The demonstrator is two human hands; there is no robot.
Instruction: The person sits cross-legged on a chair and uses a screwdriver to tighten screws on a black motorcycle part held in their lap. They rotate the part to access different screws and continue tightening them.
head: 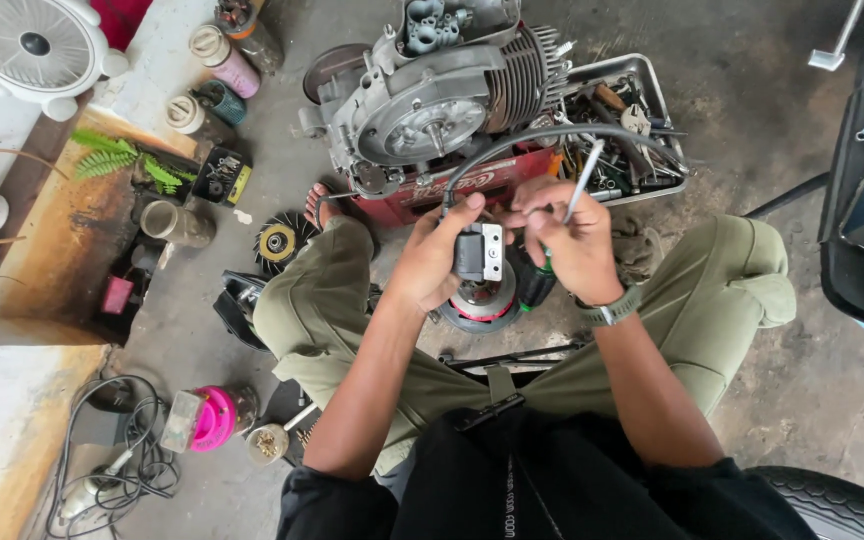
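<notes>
Metal tray (652, 90) full of loose tools. Left hand (432, 265) grips grey-black box (478, 252) with black cable (552, 135); right hand (572, 240) pinches white wire (584, 180).

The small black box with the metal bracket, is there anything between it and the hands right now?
Nothing visible. The left hand already holds the small black box, fingers wrapped around its side. The right hand sits just beside it, holding a thin white tool and the black cable.

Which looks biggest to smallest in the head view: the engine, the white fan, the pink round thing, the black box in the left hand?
1. Engine
2. White fan
3. Pink round thing and black box: they look alike; the box is nearer the camera, so unranked.
</notes>
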